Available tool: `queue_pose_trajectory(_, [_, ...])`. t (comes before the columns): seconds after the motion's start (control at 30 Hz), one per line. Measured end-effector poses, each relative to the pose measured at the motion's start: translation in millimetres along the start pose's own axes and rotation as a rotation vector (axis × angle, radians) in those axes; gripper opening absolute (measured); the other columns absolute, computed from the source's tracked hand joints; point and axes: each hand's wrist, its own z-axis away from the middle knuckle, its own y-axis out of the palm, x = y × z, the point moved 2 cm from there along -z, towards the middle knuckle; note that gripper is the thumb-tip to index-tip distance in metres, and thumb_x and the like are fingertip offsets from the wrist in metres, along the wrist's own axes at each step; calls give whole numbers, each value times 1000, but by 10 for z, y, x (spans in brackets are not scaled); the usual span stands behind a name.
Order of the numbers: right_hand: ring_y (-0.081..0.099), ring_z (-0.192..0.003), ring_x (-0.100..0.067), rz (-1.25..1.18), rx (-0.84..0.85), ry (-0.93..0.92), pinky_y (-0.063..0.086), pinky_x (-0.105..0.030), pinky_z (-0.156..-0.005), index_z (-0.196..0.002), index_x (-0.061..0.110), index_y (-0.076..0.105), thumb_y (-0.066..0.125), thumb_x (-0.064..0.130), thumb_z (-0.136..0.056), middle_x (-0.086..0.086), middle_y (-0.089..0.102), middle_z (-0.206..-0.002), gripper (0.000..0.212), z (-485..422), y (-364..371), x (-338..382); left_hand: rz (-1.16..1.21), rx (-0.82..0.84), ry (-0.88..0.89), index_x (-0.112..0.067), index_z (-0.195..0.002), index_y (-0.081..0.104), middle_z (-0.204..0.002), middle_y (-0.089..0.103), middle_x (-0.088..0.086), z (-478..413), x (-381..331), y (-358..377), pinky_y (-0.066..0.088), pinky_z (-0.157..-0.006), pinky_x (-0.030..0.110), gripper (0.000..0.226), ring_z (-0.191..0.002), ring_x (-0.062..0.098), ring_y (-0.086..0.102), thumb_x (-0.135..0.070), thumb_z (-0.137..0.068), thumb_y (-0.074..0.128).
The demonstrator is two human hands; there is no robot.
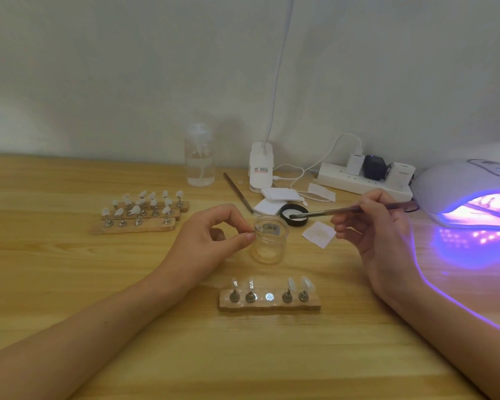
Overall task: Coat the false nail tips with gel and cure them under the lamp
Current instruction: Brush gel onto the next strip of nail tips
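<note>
head view, looking down at a wooden table (70, 284) where i watch two bare hands at work. the left hand (211, 241) has thumb and forefinger pinched narrow on a small false nail tip (260, 227) on its stand, held just over the mouth of a clear glass jar (269, 242) in the middle of the table. the right hand (370, 223) grips a thin brush (329, 211) pen-fashion, fingers closed around the handle. the brush lies nearly level, its long axis running right to left, with the bristle end over a black jar lid (294, 215) just beyond the jar.

the relation that matters: the bristles sit to the right of and slightly farther away than the pinched tip, close but apart, so i judge the brush must travel a little left and nearer to reach it. the right hand is the one to move; the left only steadies.

near me, a wooden holder (269, 303) carries four tips on stands, with one empty spot in its centre. farther left, stacked holders (139, 215) carry many more tips. at the far right the curing lamp (468, 194) glows violet, and something lies inside it, too blurred to name.
</note>
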Motion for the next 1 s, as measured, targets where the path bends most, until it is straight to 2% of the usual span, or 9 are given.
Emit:
queue_pose_trajectory(0.13, [71,-72,-30,136,95,-83,57,-30,-60,-80,18,60,51,14,-88,-11,71,-77,13,28,73,-4,-3,8,0,-25,-74,67,-83,67,-19,2,-1,-3,39,-54,12,17,-51,5,38,-15,-82,77])
queue_pose_trajectory(0.37, [62,-63,-27,154,149,-161,53,-31,-55,-67,18,58,44,2,-80,-13,63,-70,24,-18,-19,44,13,9,-8,-22,-74,67,-78,65,-21,-2,-3,1,36,-52,12,15,-50,5,36,-13,-82,77])
queue_pose_trajectory(0.43, [60,-60,-27,137,132,-149,52,-31,-53,-66,17,57,43,2,-79,-13,62,-67,24,-35,-56,34,12,9,-6,-21,-75,67,-76,64,-21,1,-3,3,35,-52,11,14,-49,5,36,-13,-82,77])
queue_pose_trajectory(0.6, [60,-59,-24,-21,72,-68,50,-26,-51,-62,20,58,41,6,-79,-8,63,-64,28,-93,-99,-28,5,35,-15,-27,-80,69,-96,69,-11,8,-2,-18,41,-55,17,13,-55,10,41,-16,-84,75])
queue_pose_trajectory(0.7, [61,-59,-21,-48,85,-17,50,-25,-50,-60,20,59,42,8,-80,-9,64,-64,29,-110,-105,-65,44,-5,-25,-29,-80,69,-94,69,-13,25,-25,-44,44,-56,19,14,-58,12,45,-16,-84,74])
queue_pose_trajectory(0.8, [60,-58,-21,-39,112,23,49,-25,-49,-61,18,58,43,9,-80,-10,64,-64,27,-117,-101,-84,96,-45,35,-29,-81,69,-93,70,-12,92,-128,-86,45,-53,17,11,-55,7,47,-20,-83,75])
queue_pose_trajectory(0.9, [59,-57,-19,-14,154,46,49,-25,-48,-60,20,59,42,10,-82,-8,64,-63,29,-115,-84,-90,49,6,126,-27,-84,69,-94,73,-9,187,-272,-90,45,-57,16,10,-63,6,54,-32,-81,77])
queue_pose_trajectory(1.0, [60,-57,-18,-8,173,55,49,-25,-47,-61,21,58,43,11,-83,-7,63,-62,29,-106,-75,-91,-103,146,255,-33,-86,67,-95,74,-12,291,-403,-18,43,-71,16,5,-86,12,62,-32,-83,70])
